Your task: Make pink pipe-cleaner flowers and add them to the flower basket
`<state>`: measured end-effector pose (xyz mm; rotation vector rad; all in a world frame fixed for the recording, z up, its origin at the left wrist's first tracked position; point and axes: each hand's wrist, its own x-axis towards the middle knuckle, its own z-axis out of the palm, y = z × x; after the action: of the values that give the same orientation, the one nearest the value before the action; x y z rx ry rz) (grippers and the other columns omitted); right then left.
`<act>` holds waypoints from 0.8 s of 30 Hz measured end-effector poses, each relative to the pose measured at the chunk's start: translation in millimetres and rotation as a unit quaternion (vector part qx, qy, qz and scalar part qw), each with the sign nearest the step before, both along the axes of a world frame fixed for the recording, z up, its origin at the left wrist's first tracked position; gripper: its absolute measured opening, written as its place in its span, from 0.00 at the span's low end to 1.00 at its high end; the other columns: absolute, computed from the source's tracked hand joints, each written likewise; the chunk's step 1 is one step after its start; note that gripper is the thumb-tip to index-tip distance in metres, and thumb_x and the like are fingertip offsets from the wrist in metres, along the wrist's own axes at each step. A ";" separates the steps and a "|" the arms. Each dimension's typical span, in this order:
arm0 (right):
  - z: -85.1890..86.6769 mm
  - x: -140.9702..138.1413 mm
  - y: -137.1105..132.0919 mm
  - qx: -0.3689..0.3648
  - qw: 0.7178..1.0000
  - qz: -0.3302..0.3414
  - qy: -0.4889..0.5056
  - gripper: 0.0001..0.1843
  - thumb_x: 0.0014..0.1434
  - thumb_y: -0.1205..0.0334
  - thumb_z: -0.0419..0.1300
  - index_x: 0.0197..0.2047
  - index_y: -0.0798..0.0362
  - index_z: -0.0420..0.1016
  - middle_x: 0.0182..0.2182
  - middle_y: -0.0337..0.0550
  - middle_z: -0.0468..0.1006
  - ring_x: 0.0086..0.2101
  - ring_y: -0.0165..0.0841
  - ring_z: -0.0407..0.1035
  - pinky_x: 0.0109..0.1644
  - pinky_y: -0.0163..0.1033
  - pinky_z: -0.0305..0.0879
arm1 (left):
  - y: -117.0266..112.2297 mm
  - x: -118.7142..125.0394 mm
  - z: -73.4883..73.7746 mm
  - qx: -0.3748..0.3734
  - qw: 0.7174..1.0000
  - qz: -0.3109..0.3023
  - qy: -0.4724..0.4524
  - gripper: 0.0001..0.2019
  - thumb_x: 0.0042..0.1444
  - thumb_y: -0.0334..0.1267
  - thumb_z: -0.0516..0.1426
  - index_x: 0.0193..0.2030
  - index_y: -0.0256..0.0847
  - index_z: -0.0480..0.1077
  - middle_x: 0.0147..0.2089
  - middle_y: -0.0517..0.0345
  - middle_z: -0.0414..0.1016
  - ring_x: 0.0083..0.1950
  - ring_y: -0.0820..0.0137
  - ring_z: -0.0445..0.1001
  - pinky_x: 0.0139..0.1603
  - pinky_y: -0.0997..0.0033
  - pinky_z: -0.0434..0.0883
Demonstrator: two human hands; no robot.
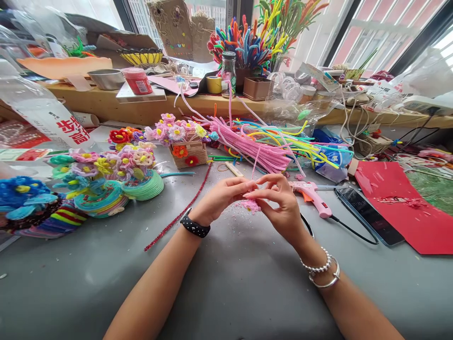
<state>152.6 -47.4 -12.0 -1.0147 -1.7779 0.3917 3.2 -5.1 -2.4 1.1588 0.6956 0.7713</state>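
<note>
My left hand (226,196) and my right hand (281,203) meet above the middle of the grey table. Their fingertips pinch a pink pipe cleaner (255,163), whose free end sticks up between them. Just below the fingers shows a fuzzy pink piece (251,206); whether it is joined to the pipe cleaner I cannot tell. A pink glue gun (314,198) lies right of my right hand. Beyond both hands rests a large bundle of pink pipe cleaners (251,144). Left of my left wrist lies a red glittery pipe cleaner (180,215).
Pots of pipe-cleaner flowers (102,196) stand at the left near a plastic bottle (49,113). A small woven basket of flowers (189,153) is farther back. To the right lie a phone (368,215) and red sheet (399,212). A cluttered wooden ledge (141,106) runs behind.
</note>
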 end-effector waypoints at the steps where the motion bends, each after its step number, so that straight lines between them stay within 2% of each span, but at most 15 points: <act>1: -0.3 -0.2 0.4 -0.001 1.000 0.001 0.002 0.10 0.52 0.67 0.57 0.34 0.42 0.76 0.38 0.41 0.65 0.37 0.32 0.61 0.40 0.40 0.61 | 0.6 -0.3 0.2 0.000 1.000 0.016 -0.004 0.09 0.45 0.41 0.58 0.28 0.35 0.70 0.27 0.60 0.69 0.29 0.77 0.66 0.34 0.76 0.64; 4: -0.1 0.7 2.1 -0.035 0.998 -0.020 0.047 0.10 0.53 0.65 0.56 0.39 0.45 0.73 0.38 0.41 0.65 0.37 0.31 0.62 0.36 0.37 0.61 | 2.0 -0.9 0.8 0.040 0.997 0.070 0.008 0.09 0.44 0.41 0.59 0.27 0.35 0.70 0.27 0.61 0.69 0.30 0.78 0.66 0.36 0.76 0.64; 6: 0.1 2.4 3.4 -0.076 0.992 -0.043 0.086 0.10 0.54 0.61 0.55 0.41 0.47 0.71 0.37 0.41 0.67 0.36 0.31 0.62 0.33 0.35 0.61 | 2.0 -1.2 1.3 0.089 0.992 0.079 0.045 0.10 0.44 0.41 0.59 0.27 0.35 0.70 0.27 0.61 0.69 0.30 0.78 0.66 0.36 0.77 0.64; 10: -1.1 5.8 6.3 -0.151 0.982 -0.033 0.113 0.10 0.53 0.56 0.56 0.35 0.50 0.72 0.34 0.41 0.69 0.33 0.30 0.63 0.33 0.35 0.61 | -0.2 -0.5 2.2 0.181 0.973 0.036 0.142 0.11 0.46 0.42 0.58 0.28 0.33 0.71 0.28 0.57 0.71 0.31 0.75 0.66 0.33 0.76 0.63; 13: -3.6 6.3 8.2 -0.167 0.976 -0.010 0.137 0.08 0.50 0.56 0.58 0.29 0.52 0.71 0.29 0.40 0.69 0.31 0.30 0.63 0.32 0.35 0.60 | -1.7 0.7 3.1 0.234 0.953 0.014 0.192 0.12 0.47 0.43 0.57 0.28 0.33 0.71 0.29 0.55 0.72 0.33 0.73 0.68 0.35 0.74 0.64; 20: -6.7 5.6 10.5 -0.223 0.947 -0.004 0.232 0.08 0.47 0.56 0.60 0.26 0.52 0.70 0.26 0.37 0.68 0.28 0.27 0.62 0.31 0.33 0.58 | -0.9 -0.6 3.3 0.244 0.949 -0.054 0.194 0.12 0.48 0.44 0.56 0.27 0.35 0.68 0.28 0.57 0.72 0.32 0.73 0.69 0.38 0.73 0.66; 24: -4.9 5.4 10.4 -0.249 0.928 -0.004 0.277 0.08 0.45 0.57 0.62 0.26 0.53 0.71 0.24 0.35 0.68 0.26 0.25 0.59 0.30 0.32 0.56 | -0.1 -2.5 3.3 0.245 0.945 -0.061 0.205 0.14 0.48 0.47 0.55 0.26 0.35 0.68 0.28 0.56 0.71 0.31 0.73 0.69 0.38 0.72 0.65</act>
<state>158.0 -37.0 -16.8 -1.1129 -1.1790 1.0522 0.7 -5.1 0.9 1.8351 0.7871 0.6172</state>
